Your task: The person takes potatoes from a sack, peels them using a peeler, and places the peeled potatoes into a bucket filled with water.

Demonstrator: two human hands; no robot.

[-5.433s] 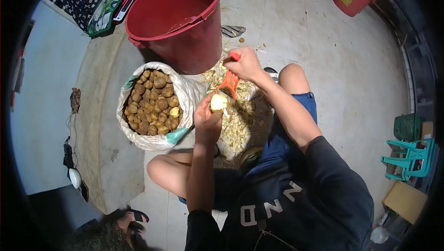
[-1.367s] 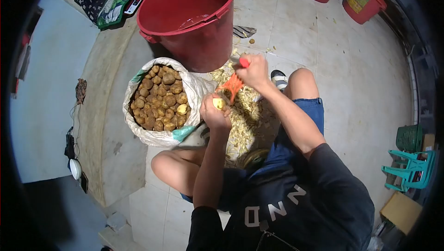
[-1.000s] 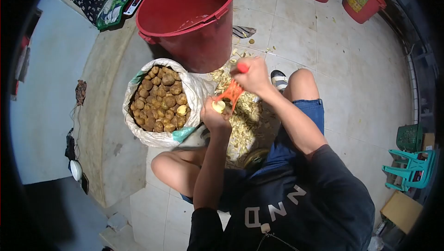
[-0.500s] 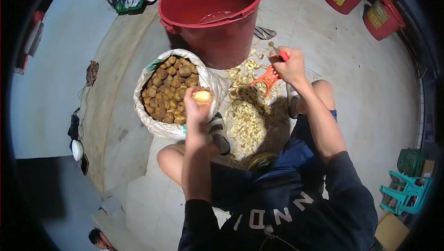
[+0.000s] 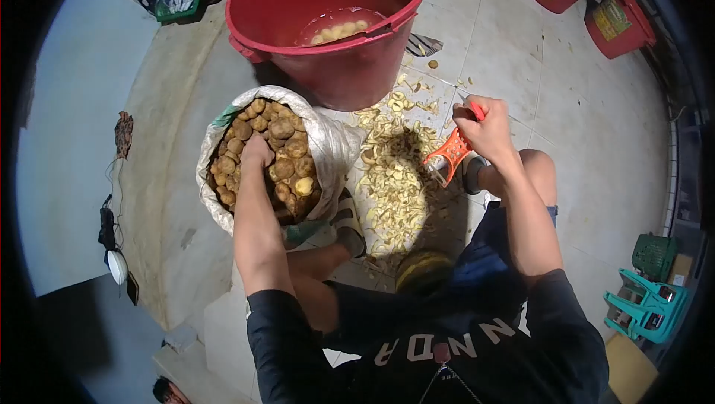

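Down into the white sack [image 5: 339,147] has gone the left hand [image 5: 257,152], fingertips hidden among the potatoes [image 5: 284,169], so I can't tell its grip. Near the peelings [image 5: 398,195], the right hand [image 5: 488,130] has its grip closed round the orange peeler [image 5: 448,152].

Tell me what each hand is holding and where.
Right hand: orange peeler, by its handle end. Left hand, among the potatoes: fingers hidden, cannot tell.
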